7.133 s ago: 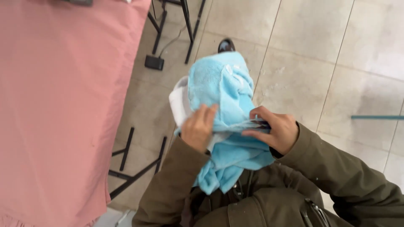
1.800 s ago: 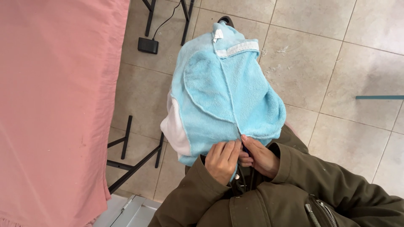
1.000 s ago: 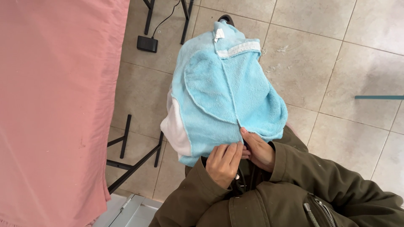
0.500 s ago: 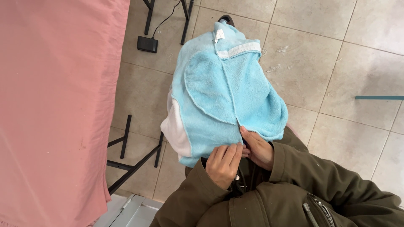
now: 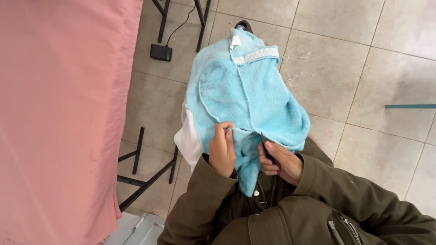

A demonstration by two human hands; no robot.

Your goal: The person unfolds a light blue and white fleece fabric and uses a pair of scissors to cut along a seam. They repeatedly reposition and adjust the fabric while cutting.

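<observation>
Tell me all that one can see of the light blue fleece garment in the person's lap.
The light blue fleece garment looks soft and fluffy, with a stitched centre seam, a rounded sewn panel on its left part, a white fuzzy strip and a small white tag near its far end. White fabric shows at its left edge. It lies spread over the person's lap, reaching away over the tiled floor. The left hand pinches its near edge; the right hand grips it beside a dark tool.

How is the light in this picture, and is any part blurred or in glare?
Head view: soft, even daylight, no glare; the light blue fleece garment and both hands, left and right, look sharp; only faint shadows on the tiled floor.
</observation>
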